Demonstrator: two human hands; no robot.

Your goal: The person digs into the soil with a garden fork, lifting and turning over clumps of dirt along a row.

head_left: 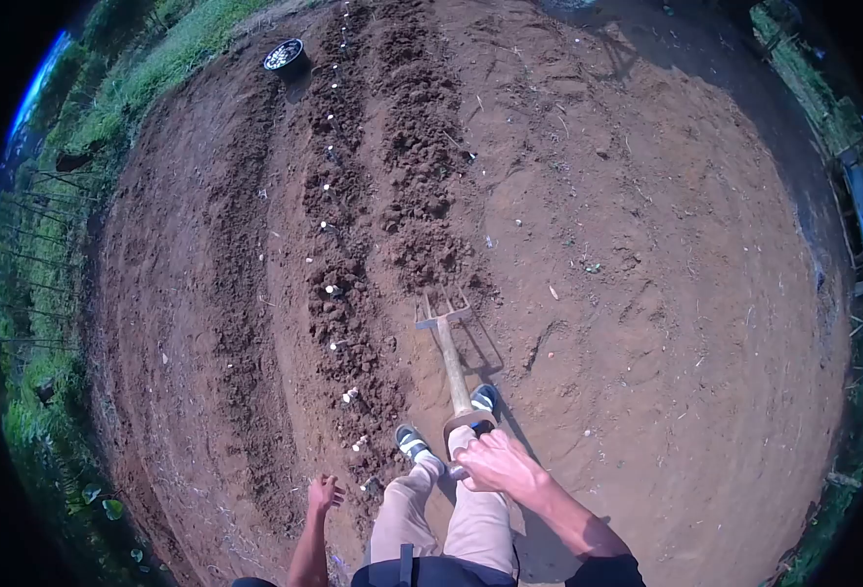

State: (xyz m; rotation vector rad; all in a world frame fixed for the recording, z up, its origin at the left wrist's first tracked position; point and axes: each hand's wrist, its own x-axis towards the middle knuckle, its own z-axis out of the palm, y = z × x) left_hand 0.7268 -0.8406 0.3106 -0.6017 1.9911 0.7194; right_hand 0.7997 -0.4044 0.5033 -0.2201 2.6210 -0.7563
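My right hand (498,462) is wrapped round the grip at the top of a garden fork (451,362). The fork has a pale wooden shaft and several metal tines, which point away from me and rest at the edge of the loosened soil (426,249). Close to my right hand, a brown flat piece shows around the upper shaft. My left hand (326,494) hangs free at the left, fingers loosely bent and apart, holding nothing. Near it runs a furrow with small pale pieces (331,290) spaced along the dark clods.
A black bucket (287,59) with pale pieces inside stands at the far left of the furrow. My feet in striped footwear (413,445) are on bare soil beside the row. Grass (172,73) borders the plot on the left. Smoother brown ground (666,323) spreads to the right.
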